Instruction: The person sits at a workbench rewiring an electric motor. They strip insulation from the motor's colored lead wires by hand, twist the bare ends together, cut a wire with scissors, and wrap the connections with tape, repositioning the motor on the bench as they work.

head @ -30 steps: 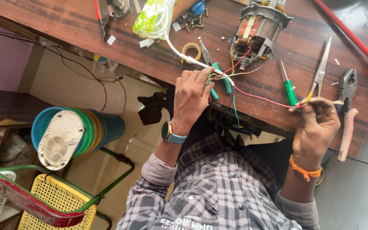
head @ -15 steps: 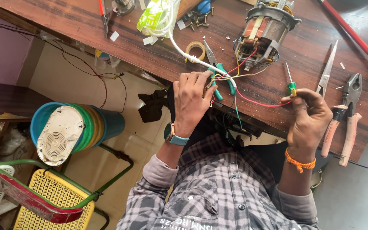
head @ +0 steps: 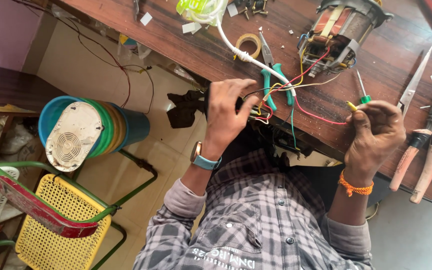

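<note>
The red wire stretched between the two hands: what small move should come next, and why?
Probably bring the right hand a little toward the left hand. The right fingertips pinch the end of the red wire, while the left hand grips the wire bundle coming from the motor. The two are still apart, so closing that gap seems the natural step.

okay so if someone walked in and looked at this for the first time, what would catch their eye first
Probably the opened electric motor at the far edge of the wooden table, trailing red, yellow and white wires down to the person's hands. The left hand pinches the wire bundle at the near edge; the right hand grips a yellow-tipped piece. Pliers lie at right.
</note>
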{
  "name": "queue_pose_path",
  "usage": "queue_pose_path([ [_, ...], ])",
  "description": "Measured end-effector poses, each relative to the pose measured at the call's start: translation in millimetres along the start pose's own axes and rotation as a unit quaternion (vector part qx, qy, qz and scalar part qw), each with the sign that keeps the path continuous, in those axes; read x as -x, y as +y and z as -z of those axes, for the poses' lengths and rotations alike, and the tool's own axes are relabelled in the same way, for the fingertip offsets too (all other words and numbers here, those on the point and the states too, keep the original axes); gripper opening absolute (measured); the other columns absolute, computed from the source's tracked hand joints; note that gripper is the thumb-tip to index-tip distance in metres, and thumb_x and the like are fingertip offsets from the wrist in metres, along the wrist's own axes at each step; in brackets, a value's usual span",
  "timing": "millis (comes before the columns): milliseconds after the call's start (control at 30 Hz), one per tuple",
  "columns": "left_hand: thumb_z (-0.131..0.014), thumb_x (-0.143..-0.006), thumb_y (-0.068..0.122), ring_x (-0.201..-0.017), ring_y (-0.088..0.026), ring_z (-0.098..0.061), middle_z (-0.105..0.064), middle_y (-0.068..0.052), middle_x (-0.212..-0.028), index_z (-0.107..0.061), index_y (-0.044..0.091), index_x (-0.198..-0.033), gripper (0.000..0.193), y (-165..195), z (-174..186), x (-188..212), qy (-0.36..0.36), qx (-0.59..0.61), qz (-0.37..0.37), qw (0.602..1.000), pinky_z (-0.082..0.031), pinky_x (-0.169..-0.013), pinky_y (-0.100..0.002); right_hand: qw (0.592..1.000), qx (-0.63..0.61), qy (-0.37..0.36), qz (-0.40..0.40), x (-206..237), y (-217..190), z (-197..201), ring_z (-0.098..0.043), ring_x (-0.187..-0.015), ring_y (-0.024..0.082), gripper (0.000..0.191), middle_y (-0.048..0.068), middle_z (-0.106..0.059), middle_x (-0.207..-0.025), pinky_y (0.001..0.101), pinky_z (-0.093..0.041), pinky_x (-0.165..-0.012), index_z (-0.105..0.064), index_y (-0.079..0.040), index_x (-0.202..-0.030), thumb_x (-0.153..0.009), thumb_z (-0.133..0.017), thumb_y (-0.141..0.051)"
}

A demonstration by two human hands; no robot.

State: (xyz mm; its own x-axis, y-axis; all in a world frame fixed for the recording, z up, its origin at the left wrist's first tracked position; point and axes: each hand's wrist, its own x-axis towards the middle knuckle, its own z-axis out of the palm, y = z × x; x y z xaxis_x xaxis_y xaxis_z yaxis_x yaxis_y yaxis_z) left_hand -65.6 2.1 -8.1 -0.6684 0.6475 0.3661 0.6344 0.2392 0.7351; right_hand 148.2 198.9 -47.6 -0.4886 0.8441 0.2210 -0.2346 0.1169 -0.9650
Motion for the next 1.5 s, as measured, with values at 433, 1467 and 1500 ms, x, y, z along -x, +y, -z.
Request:
queue_pose_path([
  [433, -0.077, -0.095, 0.015, -0.109, -0.026, -0.055, -0.065, 0.000, -0.116, -0.069, 0.014, -0.119, 0.026, 15.1, -12.0, 1.9, -0.010, -0.015, -0.028, 0.999, -0.047, -0.099, -0.040, 0.992, 0.119, -0.039, -0.018, 2.1, -8.9, -11.6, -0.074, -0.108, 0.016, 0.028, 0.009, -0.072, -0.115, 0.0276, -0.063, -0.100, -0.061, -0.001, -0.130, -0.106, -0.071, 0.008],
  [1467, -0.051, -0.088, -0.002, -0.065, -0.015, -0.070, -0.075, -0.012, -0.094, -0.062, 0.004, -0.134, 0.048, 11.5, -18.4, -23.0, -0.234, 0.232, 0.173, 0.928, -0.057, -0.061, -0.031, 0.967, 0.208, -0.150, 0.010, -13.8, -18.0, -49.6, -0.075, -0.104, 0.017, 0.082, 0.013, -0.076, -0.112, 0.0287, -0.062, -0.091, -0.029, -0.009, -0.165, -0.096, -0.067, 0.015],
  [1500, -0.052, -0.088, -0.001, -0.068, -0.014, -0.071, -0.075, -0.012, -0.096, -0.062, 0.003, -0.134, 0.048, 12.5, -19.9, -22.9, -0.225, 0.227, 0.142, 0.937, -0.057, -0.063, -0.030, 0.962, 0.217, -0.163, 0.025, -16.8, -17.9, -55.9, -0.076, -0.104, 0.017, 0.082, 0.012, -0.077, -0.111, 0.0287, -0.062, -0.089, -0.031, -0.010, -0.164, -0.096, -0.069, 0.014],
])
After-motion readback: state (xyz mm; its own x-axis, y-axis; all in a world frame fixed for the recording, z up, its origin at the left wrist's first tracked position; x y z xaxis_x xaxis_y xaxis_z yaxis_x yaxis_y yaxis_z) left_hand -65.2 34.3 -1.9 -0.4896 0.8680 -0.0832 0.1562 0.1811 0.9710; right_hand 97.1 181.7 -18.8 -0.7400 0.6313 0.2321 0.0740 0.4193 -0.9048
